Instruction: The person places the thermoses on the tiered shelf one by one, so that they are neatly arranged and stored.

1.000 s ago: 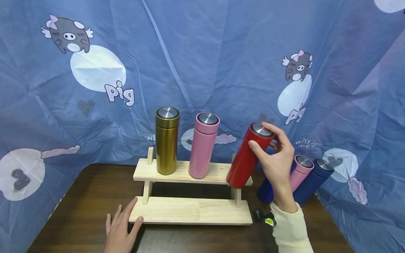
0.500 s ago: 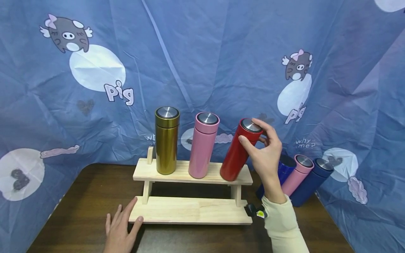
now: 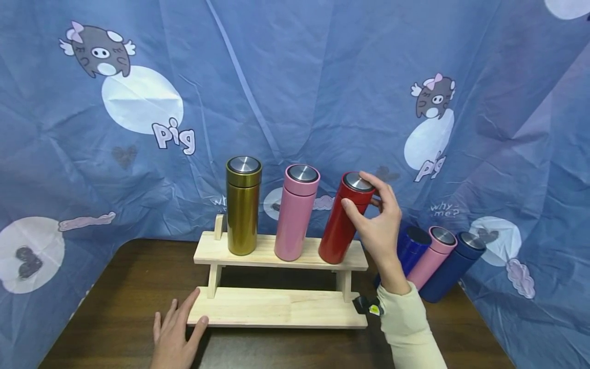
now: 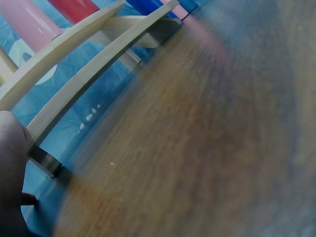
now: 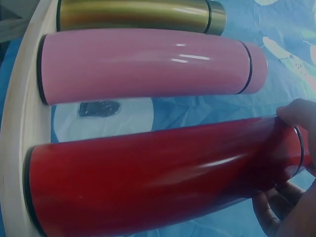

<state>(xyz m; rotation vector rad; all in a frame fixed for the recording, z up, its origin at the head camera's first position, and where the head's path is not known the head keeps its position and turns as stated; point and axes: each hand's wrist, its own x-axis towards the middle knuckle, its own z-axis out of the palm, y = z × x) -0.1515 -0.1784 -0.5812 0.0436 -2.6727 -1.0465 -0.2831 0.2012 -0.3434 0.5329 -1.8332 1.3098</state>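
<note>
My right hand [image 3: 380, 223] grips the red thermos bottle [image 3: 341, 225] round its top, thumb on the near side and a finger over the steel lid. The red bottle's base meets the upper shelf at its right end, as the right wrist view also shows. To its left on that shelf stand a pink thermos bottle [image 3: 297, 215] and a gold thermos bottle [image 3: 243, 210], both upright. My left hand [image 3: 177, 333] rests with spread fingers at the left end of the lower step of the wooden two-tier rack [image 3: 276, 307], thumb and forefinger touching its edge.
On the brown table [image 3: 115, 302], right of the rack, stand a blue bottle [image 3: 410, 251], a second pink bottle [image 3: 433, 256] and a dark blue bottle [image 3: 454, 266], side by side behind my right forearm. A blue printed cloth [image 3: 295, 77] hangs behind everything.
My right hand has carried the red bottle leftward and set its base against the upper shelf, where it stands less tilted. The left hand and the other bottles have stayed put.
</note>
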